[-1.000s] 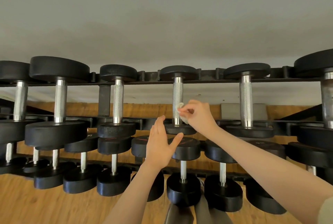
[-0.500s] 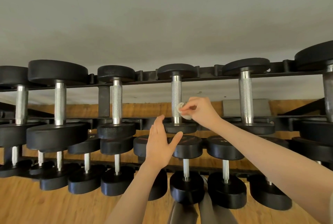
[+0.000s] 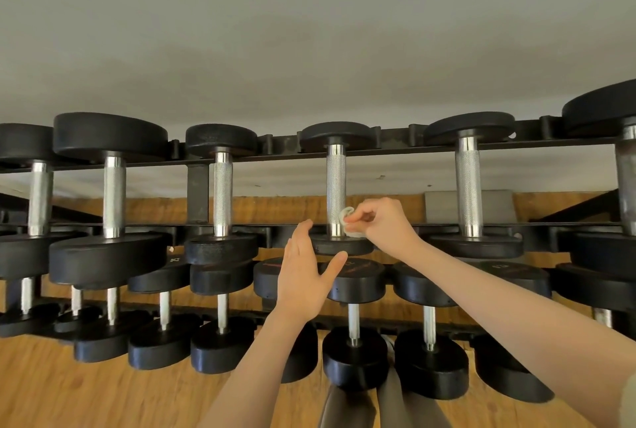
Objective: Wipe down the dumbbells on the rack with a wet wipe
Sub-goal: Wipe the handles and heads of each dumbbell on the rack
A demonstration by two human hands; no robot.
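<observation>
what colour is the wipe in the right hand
White, a small wad pinched in the right hand: the wipe, head view.

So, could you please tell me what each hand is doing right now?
Left hand: open, fingers straight, holding nothing.
Right hand: pinching the wet wipe against the dumbbell handle.

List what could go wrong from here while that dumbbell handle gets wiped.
1. The right hand only pinches a small crumpled wet wipe against the bottom of the knurled handle; the rough knurling may snag or tear it.
2. The left hand hovers open, not bracing, so the dumbbell might roll in its cradle.
</observation>
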